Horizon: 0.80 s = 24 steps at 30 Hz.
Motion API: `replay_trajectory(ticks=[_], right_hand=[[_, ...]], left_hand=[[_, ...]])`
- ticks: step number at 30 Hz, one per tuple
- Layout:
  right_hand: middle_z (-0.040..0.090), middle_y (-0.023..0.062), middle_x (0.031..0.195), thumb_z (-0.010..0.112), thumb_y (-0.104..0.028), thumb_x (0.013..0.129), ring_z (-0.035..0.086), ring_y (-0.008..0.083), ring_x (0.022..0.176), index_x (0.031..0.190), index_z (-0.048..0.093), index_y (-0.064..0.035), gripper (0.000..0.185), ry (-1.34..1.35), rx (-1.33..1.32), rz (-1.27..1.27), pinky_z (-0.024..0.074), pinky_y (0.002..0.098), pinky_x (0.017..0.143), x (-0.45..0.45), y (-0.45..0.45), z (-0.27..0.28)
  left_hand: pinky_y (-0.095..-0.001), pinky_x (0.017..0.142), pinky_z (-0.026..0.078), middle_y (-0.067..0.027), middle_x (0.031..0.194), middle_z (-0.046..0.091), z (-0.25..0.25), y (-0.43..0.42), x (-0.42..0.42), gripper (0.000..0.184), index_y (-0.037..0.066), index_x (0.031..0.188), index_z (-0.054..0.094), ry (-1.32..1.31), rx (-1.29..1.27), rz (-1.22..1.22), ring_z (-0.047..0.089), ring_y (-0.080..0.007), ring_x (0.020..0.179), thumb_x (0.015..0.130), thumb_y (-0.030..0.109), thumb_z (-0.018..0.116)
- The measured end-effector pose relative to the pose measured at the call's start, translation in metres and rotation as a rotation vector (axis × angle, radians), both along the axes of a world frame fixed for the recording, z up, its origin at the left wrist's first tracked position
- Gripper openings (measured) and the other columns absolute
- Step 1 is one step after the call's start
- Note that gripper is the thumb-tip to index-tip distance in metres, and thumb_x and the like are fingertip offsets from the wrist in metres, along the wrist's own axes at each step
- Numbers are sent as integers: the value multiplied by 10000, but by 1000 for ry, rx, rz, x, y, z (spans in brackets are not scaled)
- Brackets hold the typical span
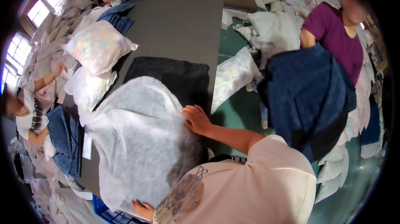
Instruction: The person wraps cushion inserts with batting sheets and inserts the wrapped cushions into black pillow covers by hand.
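A large white fleecy cloth (137,140) lies loosely rumpled on the near part of the dark table, with a rounded fold at its far end. My right hand (196,119) rests on the cloth's right edge, fingers spread. At its bottom edge is my left hand (142,209), partly cut off by my shirt, with its fingers apart on the fabric. Beyond the white cloth, and partly under it, lies a folded black cloth (179,74).
Stuffed white pillows (98,46) are stacked at the table's left edge. A blue crate (112,213) stands below the near edge. On the right a person in purple (333,36) handles a large dark blue cover (308,94). Two other people handle denim-blue covers left and at the back.
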State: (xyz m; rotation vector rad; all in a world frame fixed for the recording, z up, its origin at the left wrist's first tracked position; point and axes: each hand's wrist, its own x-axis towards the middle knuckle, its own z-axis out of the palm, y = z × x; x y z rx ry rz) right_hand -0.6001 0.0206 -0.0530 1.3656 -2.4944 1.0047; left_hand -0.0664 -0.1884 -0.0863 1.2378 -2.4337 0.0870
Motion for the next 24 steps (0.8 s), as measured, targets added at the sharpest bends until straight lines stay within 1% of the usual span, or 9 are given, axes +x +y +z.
replay_trajectory(ticks=[2,5,7,9,11,17,20,22,24], right_hand=[[503,95,1333,637,-180,870,456,248,1310,1214,547,-94,366,-46,2,10,318,468,1108,-4,3,-2],[568,63,982,647,-225,883,586,147,850,1143,567,-96,301,-530,-921,185,502,285,775,-79,3,-13],[547,25,751,507,-189,939,473,131,562,1222,570,-73,312,-795,-1002,-573,411,262,485,-173,38,6],[644,89,773,424,-88,922,557,187,549,1475,418,-137,555,-1132,-479,-589,448,320,489,-290,82,-19],[692,165,1107,393,-64,937,695,278,843,1523,337,-188,602,-871,274,-673,549,398,664,-309,78,24],[416,159,1503,411,-6,933,524,336,1285,1546,272,-211,662,-524,577,-441,492,466,991,-310,63,62],[530,179,1401,488,-40,907,582,349,1206,1517,341,-190,645,-615,576,-444,506,463,952,-295,62,60],[624,191,1209,558,-69,860,670,334,956,1506,351,-195,689,-585,618,-328,545,435,783,-296,58,30],[688,179,1037,593,-88,837,709,297,752,1485,372,-182,690,-449,430,-246,557,402,647,-291,62,-34]], left_hand=[[-494,1006,403,-274,1322,524,14,7,-9,327,-43,1154,564,3,21,-15,509,-437,1198,915,166,484],[-507,960,427,-278,1284,550,2,-6,1,329,-31,1151,570,-8,-57,-111,537,-449,1149,919,187,485],[-512,941,435,-279,1272,557,-12,-19,10,336,-31,1149,570,1,48,-60,544,-451,1131,923,202,486],[-513,934,439,-277,1268,559,-16,-36,20,340,-29,1152,569,-51,154,-61,547,-450,1124,926,210,487],[-514,926,443,-276,1265,561,-20,-52,27,344,-28,1155,568,-110,223,-67,551,-449,1118,928,219,487],[-516,902,454,-272,1255,567,-25,-94,58,358,-23,1163,565,-329,362,-104,560,-447,1097,936,243,489],[-518,891,460,-270,1250,570,-37,-129,77,365,-20,1167,564,-500,374,-184,565,-446,1087,940,255,490],[-506,914,455,-248,1258,565,32,-61,23,445,-2,1249,537,-146,209,-67,555,-432,1113,939,318,528],[-495,931,460,-270,1269,547,23,-100,40,505,-10,1266,543,-229,34,-100,555,-433,1121,925,362,551]])
